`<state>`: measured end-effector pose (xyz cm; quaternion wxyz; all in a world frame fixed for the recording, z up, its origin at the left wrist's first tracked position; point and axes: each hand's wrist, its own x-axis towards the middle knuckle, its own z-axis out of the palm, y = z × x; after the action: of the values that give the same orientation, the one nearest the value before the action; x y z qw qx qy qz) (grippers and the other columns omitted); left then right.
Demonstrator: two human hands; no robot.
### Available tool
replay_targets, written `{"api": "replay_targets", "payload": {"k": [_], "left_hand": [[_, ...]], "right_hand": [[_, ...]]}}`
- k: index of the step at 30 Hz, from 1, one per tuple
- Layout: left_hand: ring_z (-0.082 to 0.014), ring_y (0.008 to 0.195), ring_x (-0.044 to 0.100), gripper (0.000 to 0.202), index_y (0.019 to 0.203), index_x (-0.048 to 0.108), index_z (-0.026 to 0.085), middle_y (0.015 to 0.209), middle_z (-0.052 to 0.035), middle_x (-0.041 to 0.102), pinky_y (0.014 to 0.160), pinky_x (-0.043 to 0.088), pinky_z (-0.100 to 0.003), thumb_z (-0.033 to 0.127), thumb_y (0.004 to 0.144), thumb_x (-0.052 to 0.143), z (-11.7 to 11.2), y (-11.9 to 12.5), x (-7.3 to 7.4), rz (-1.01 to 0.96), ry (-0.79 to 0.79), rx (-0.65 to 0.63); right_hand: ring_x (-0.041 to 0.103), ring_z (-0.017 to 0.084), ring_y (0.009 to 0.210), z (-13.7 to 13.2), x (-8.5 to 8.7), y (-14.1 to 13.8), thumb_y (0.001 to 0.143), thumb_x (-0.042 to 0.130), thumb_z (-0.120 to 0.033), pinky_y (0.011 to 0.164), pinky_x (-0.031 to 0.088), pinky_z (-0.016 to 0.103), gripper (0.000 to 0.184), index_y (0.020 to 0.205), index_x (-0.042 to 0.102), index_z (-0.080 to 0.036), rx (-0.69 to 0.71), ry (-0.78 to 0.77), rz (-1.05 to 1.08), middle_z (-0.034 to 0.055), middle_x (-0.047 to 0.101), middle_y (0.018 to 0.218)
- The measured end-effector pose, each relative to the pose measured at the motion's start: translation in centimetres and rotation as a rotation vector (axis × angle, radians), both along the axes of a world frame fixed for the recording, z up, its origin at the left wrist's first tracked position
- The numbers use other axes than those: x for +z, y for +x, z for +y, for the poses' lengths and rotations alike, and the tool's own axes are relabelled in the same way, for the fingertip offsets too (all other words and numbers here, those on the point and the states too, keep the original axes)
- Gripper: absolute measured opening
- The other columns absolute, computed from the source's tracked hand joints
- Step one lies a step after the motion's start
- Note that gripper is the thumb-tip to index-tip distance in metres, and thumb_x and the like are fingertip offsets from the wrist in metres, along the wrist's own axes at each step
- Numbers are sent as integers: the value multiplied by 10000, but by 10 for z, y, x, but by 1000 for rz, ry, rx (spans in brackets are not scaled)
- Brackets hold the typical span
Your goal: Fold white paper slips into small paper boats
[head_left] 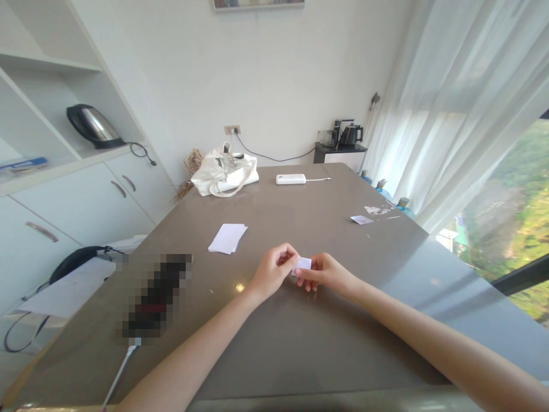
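Note:
Between my two hands, just above the brown table (274,343), is a small piece of white paper (304,263). My left hand (278,266) pinches its left side between thumb and fingers. From the right, my right hand (322,272) grips the same paper, thumb in front and fingers behind. Part of the paper is hidden by the fingers, so its folds cannot be made out. Left of my hands lies a stack of white paper sheets (227,237). A small folded-looking paper (362,220) rests farther right, beside several torn paper scraps (377,210).
A pixelated dark object (156,297) with a white cable (118,375) lies at the table's left. Toward the back are a white handbag (227,171) and a white power bank (290,179) with a short cord. Cabinets stand left; a curtained window is right.

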<state>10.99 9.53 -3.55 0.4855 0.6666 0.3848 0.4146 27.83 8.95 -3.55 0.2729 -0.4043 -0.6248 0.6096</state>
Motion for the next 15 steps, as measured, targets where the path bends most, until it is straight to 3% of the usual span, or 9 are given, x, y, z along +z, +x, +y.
{"api": "replay_targets", "payload": {"k": [5, 10, 15], "left_hand": [[-108, 590, 495, 185, 674, 528, 148, 608, 25, 528, 583, 381, -218, 285, 797, 552, -2, 3, 3, -11, 13, 72], [-117, 618, 505, 168, 681, 543, 145, 635, 12, 540, 602, 389, -226, 265, 798, 549, -4, 3, 4, 1, 38, 60], [-124, 622, 512, 165, 686, 558, 146, 642, 1, 552, 599, 390, -227, 264, 801, 551, -3, 1, 2, 48, 106, 98]], "right_hand": [[529, 87, 463, -1, -5, -3, 674, 700, -483, 471, 441, 207, 385, 635, 645, -104, -9, 5, 36, 34, 649, 585], [504, 76, 432, 0, -7, -2, 660, 714, -484, 445, 427, 199, 395, 592, 632, -104, 1, 11, 50, 26, 628, 537], [596, 110, 517, 2, -4, 3, 704, 667, -515, 521, 493, 225, 424, 709, 669, -92, 60, 13, -16, 67, 680, 645]]}}
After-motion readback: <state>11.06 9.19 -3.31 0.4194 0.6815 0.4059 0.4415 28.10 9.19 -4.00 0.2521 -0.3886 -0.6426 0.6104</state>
